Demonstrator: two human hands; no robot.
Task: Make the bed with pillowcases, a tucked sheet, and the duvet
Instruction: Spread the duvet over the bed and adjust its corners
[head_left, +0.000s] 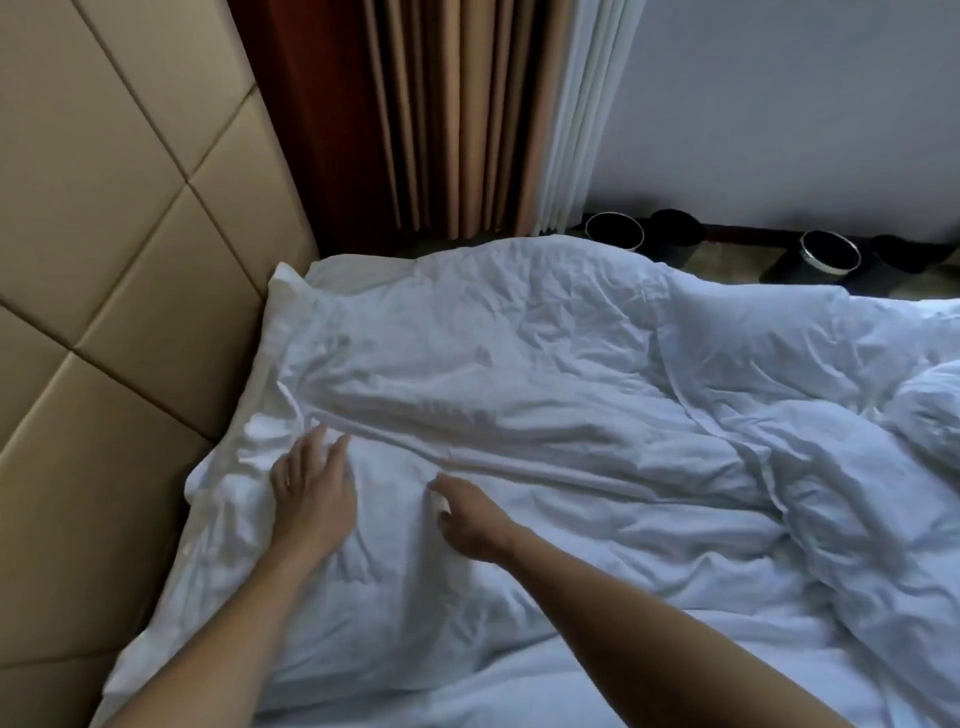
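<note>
Two hands were down on the white bedding at the head of the bed. The left hand (311, 488) lay flat, its fingers (338, 448) straight and released, pressing the cloth. The right hand (470, 519), just to the right of them and apart, had its fingers bent into the fabric; whether they pinched a tuck or only pushed could not be told. A long raised fold (519, 470) ran just beyond both sets of fingertips, slanting off to the right. The duvet (597, 374) spread beyond and right of the fingers, rumpled, bunched high at the far right. A pillow (288, 283) corner showed well beyond the left fingers, against the padded headboard (104, 260), which stood close on their left. Whether the cloth directly under the fingers was duvet or pillowcase could not be told. Two black bins (615, 234) stood on the floor past the bed's far side, well beyond the fingers. Judged step: smoothing and squaring the top end of the bedding, late in the task. To do it well, flat palms should sweep outward from the middle, the left toward the headboard, the right along the fold, pressing air out instead of dragging cloth. The fold likely wants lifting and relaying, not patting. The bunch on the right probably needs a shake from the edge. Risk: a hard pull could shift the pillow out of line.
</note>
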